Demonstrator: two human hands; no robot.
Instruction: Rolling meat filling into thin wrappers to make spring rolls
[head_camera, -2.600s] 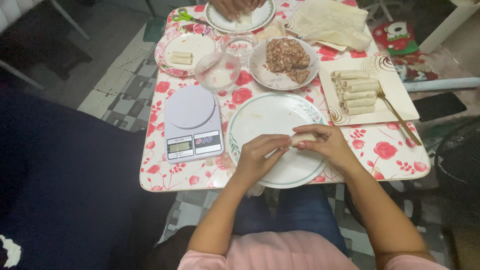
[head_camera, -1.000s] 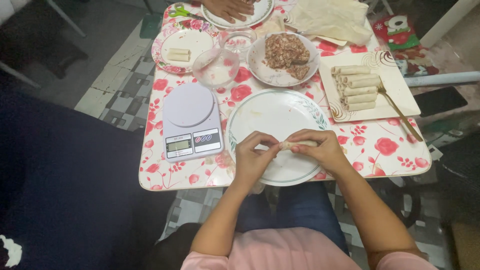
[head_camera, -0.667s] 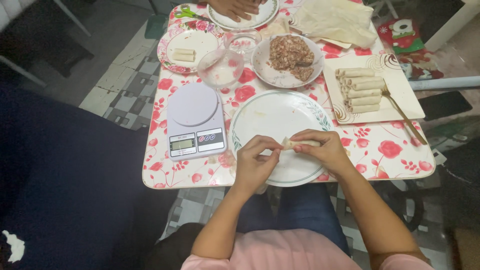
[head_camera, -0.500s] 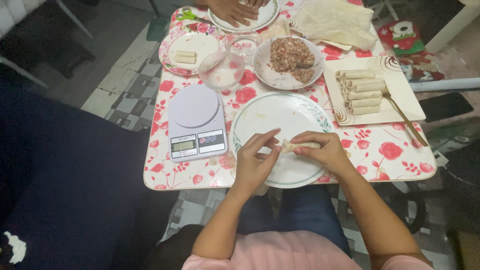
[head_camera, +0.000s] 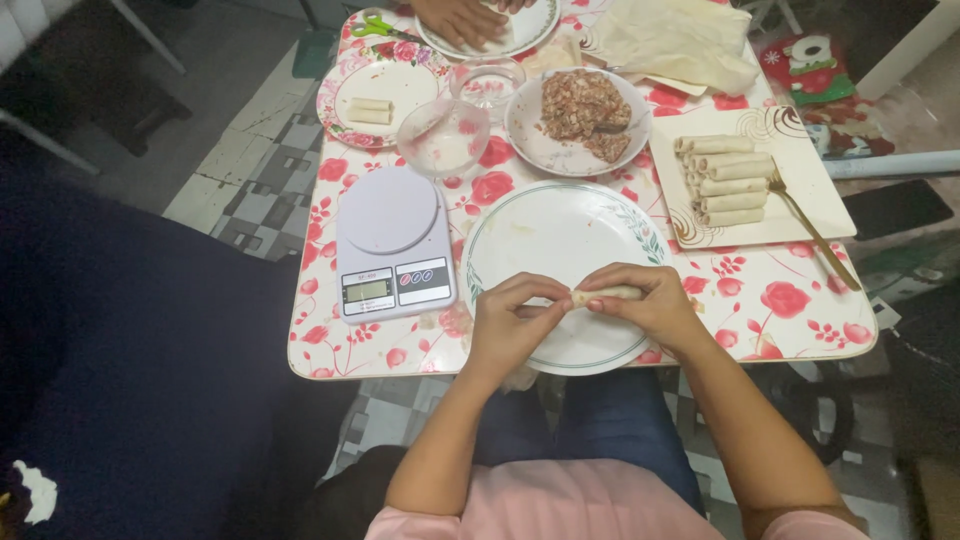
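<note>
Flowery table (head_camera: 760, 300) is filling the middle of the frame, and we are pinching a thin pale roll (head_camera: 605, 294) lying left to right over the big white plate (head_camera: 560, 235), left hand (head_camera: 510, 325) and right hand (head_camera: 645, 305) both closed on its ends.

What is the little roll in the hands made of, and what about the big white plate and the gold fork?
The roll looks like thin, pale dough wrapper, matte and soft, like the finished rolls stacked nearby. The plate seems to be glazed ceramic or maybe melamine: smooth, white, with a faint shine and a green rim line. The fork looks like gold-coloured metal, thin and glinting.
</note>
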